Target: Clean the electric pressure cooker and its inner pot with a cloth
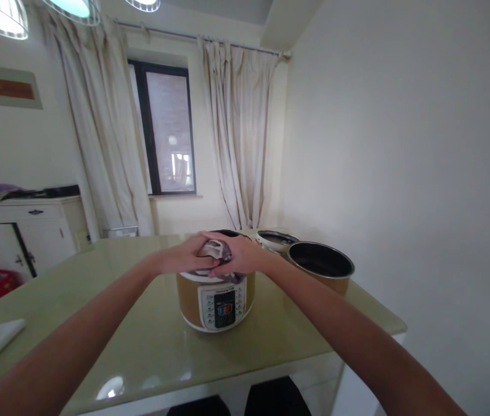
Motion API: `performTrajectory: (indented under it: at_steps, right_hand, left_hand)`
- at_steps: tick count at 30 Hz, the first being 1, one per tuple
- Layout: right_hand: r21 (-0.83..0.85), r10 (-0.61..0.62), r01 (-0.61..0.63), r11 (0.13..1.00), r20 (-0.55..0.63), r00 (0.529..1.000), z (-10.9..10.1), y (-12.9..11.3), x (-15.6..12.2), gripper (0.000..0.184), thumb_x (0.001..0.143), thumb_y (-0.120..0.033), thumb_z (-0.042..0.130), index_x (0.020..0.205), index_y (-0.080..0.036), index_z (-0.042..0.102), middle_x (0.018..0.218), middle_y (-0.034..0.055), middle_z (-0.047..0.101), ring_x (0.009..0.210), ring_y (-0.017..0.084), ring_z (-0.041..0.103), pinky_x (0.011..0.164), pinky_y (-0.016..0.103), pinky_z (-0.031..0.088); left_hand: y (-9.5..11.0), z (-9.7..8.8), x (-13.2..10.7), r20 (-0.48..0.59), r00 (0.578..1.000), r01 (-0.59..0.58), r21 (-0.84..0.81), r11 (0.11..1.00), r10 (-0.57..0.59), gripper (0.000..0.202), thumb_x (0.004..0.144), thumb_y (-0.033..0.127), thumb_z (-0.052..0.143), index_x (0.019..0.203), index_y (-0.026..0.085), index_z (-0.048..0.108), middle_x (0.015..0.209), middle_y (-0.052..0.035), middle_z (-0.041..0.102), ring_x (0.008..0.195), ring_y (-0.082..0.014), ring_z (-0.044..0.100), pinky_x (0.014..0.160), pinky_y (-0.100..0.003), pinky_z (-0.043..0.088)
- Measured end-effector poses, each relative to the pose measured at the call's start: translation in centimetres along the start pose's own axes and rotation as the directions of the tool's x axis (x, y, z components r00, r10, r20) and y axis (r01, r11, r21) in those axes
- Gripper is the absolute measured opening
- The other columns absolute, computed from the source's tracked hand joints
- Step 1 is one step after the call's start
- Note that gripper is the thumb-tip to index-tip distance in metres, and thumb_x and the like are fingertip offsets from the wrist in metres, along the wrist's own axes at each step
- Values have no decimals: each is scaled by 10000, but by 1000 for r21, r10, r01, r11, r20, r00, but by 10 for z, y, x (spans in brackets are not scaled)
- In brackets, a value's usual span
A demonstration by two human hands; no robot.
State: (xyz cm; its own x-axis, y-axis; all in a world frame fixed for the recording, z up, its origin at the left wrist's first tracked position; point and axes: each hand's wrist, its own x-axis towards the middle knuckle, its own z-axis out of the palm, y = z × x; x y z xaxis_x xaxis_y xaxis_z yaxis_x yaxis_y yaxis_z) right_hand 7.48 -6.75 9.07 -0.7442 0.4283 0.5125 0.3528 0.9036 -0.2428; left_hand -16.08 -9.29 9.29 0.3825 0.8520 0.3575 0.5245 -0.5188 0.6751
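Left hand (184, 255) and right hand (241, 258) grip the lid (215, 250), probably its handle; lid on cooker (216, 303), pot (320, 267) out rightward.

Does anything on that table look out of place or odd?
Nothing looks spilled or broken. The only oddity: an open pot stands lidless on the table beside the cooker, whose lid the left hand and right hand clasp.

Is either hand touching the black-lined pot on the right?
No, left hand and right hand both grip the cooker lid, apart from the pot.
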Motion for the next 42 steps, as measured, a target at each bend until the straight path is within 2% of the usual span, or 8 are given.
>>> performTrajectory:
  at_steps: [6, 12, 16, 20, 28, 33, 37, 42]
  right_hand:
    - [-213, -99, 102, 972, 25, 995, 21, -23, 0, 640, 859, -551, 809, 1421, -289, 651, 1209, 91, 726, 1050, 271, 713, 910, 366, 549]
    - [-362, 152, -132, 923, 29, 988, 66, -62, 58, 506, 916, -596, 675, 1341, -321, 659, 1203, 107, 704, 1026, 322, 714, 838, 463, 593]
    - [-273, 254, -213, 938, 124, 959, 77, -44, 106, 501, 925, -656, 617, 1288, -316, 682, 1215, 92, 738, 1089, 339, 716, 859, 470, 594]
    - [-328, 341, -304, 895, 61, 938, 85, -16, 130, 456, 989, -605, 565, 1339, -326, 652, 1275, 100, 719, 1136, 318, 703, 894, 455, 582]
    - [-601, 416, -327, 729, 9, 909, 48, 49, 101, 338, 1045, -163, 472, 1224, -244, 747, 1330, 184, 677, 1272, 351, 625, 1023, 575, 482]
    - [-628, 380, -211, 749, 146, 914, 9, 65, 71, 254, 872, -107, 687, 1032, -260, 811, 1208, 124, 757, 1164, 329, 689, 931, 467, 525]
    - [-537, 396, -130, 833, 417, 818, 3, 52, 63, 230, 729, -148, 786, 934, -246, 824, 975, 68, 803, 967, 294, 742, 826, 386, 540]
    - [-208, 385, -337, 918, 670, 634, 34, 29, 80, 163, 829, -224, 698, 939, -152, 794, 903, 50, 798, 773, 197, 730, 696, 278, 545]
  left_hand:
    - [-79, -10, -14, -426, 872, 152, -235, 960, -243, 770, 869, 809, 552, 1332, 214, 705, 1522, -144, 604, 1500, -324, 466, 1291, -473, 288]
    - [-111, -3, -14, -442, 780, 93, -618, 781, -443, 954, 891, 905, 312, 1325, 144, 691, 1325, -185, 728, 1194, -314, 711, 1001, -424, 582]
    - [-116, 3, -25, -384, 730, 203, -668, 716, -566, 753, 963, 790, 299, 1234, 221, 712, 1080, -107, 806, 985, -281, 761, 760, -387, 628]
    - [-121, 18, -28, -404, 657, 204, -717, 667, -636, 621, 1040, 626, 234, 1325, 269, 654, 1187, -81, 786, 1068, -245, 744, 766, -342, 611]
    - [-126, 25, -34, -442, 753, 145, -611, 778, -488, 529, 861, 607, 633, 1258, 265, 702, 1281, -64, 731, 1143, -251, 692, 780, -281, 588]
    - [-128, 24, -35, -452, 748, 146, -603, 784, -487, 526, 868, 612, 594, 1239, 252, 693, 1276, -76, 715, 1093, -247, 690, 761, -291, 594]
    - [-127, 29, -30, -477, 715, 145, -614, 776, -511, 511, 875, 584, 541, 1221, 236, 683, 1180, -70, 728, 995, -224, 688, 719, -278, 573]
    - [-126, 36, -23, -536, 637, 74, -673, 736, -554, 518, 835, 571, 508, 1132, 193, 698, 1020, -76, 729, 831, -196, 661, 625, -259, 521]
